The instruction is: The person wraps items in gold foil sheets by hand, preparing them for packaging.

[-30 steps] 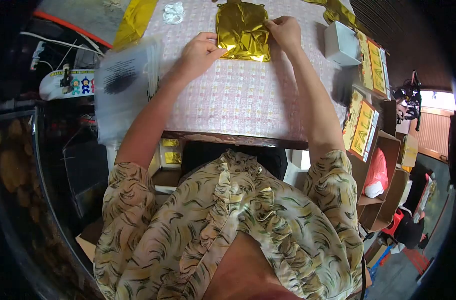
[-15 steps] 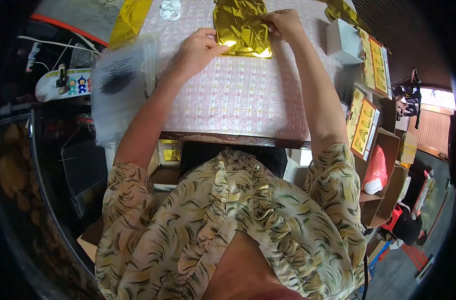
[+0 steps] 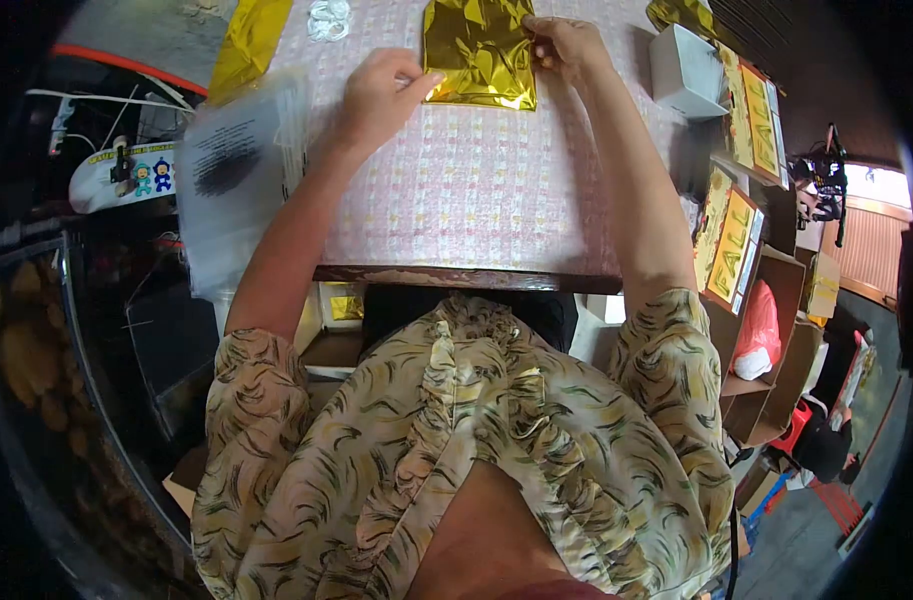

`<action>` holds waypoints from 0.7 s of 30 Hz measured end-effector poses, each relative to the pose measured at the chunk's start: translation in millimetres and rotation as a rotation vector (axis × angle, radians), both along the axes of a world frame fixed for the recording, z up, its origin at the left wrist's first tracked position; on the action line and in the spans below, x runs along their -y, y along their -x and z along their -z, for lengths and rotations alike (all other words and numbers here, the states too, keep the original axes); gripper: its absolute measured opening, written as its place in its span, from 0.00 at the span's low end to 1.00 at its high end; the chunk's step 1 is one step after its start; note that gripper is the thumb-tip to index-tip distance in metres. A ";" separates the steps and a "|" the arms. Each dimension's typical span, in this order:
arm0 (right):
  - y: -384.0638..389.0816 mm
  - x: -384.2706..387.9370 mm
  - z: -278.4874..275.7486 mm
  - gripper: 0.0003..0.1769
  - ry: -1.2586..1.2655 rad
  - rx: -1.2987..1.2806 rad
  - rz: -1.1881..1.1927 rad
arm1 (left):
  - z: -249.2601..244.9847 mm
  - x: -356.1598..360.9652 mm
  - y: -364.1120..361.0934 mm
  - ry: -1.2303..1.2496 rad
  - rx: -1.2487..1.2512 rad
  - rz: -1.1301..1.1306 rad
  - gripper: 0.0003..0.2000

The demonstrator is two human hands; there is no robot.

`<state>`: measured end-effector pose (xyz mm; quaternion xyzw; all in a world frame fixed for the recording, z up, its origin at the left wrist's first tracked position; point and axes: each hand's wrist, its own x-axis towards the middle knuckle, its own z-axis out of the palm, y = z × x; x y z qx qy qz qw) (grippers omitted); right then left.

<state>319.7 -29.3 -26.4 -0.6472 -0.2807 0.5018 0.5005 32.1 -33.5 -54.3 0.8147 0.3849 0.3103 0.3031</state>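
Note:
A shiny gold foil sheet (image 3: 479, 55), squarish and creased, lies on the pink-and-white checked tablecloth (image 3: 466, 190) at the top middle; its far end is cut off by the view. My left hand (image 3: 381, 95) has thumb and forefinger closed on the foil's lower left edge. On the opposite side, my right hand (image 3: 568, 50) pinches the right edge near the top, with the other fingers curled under. To the left of the foil sits a small crumpled white bundle (image 3: 328, 19).
Clear plastic sleeves (image 3: 231, 165) lie at the table's left edge, beside another gold foil piece (image 3: 248, 50). At right stand a white box (image 3: 686, 70) and boxes lettered FALL (image 3: 731, 250). More gold foil (image 3: 681, 14) is at the far right. Below, cartons hold a red plastic bag (image 3: 758, 335).
My left hand has shifted a little left and up along the foil's edge. The foil looks flatter and less crumpled. My right hand stays on the right edge.

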 end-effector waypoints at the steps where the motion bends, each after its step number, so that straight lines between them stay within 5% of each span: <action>1: -1.2 0.0 1.7 0.09 -0.029 0.013 -0.005 | 0.6 -1.8 -2.9 -0.169 -0.018 -0.089 0.26; 2: -1.7 -1.1 3.2 0.12 -0.058 0.026 -0.011 | 1.6 -2.5 -5.2 -0.337 -0.035 -0.180 0.34; 5: -6.6 -16.9 33.2 0.14 -0.150 0.009 0.005 | -23.6 6.9 -29.5 -0.563 -0.165 -0.062 0.35; 8: -4.7 -3.3 21.9 0.13 -0.215 0.040 -0.020 | -19.4 16.6 -63.6 -0.577 -0.409 -0.045 0.40; 11: -3.2 -2.2 21.4 0.11 -0.225 0.251 -0.024 | -12.7 19.8 -82.4 -0.514 -0.392 0.010 0.48; 21: -10.5 -12.7 34.7 0.12 -0.222 0.218 -0.032 | -1.7 22.4 -102.1 -0.451 -0.648 0.002 0.58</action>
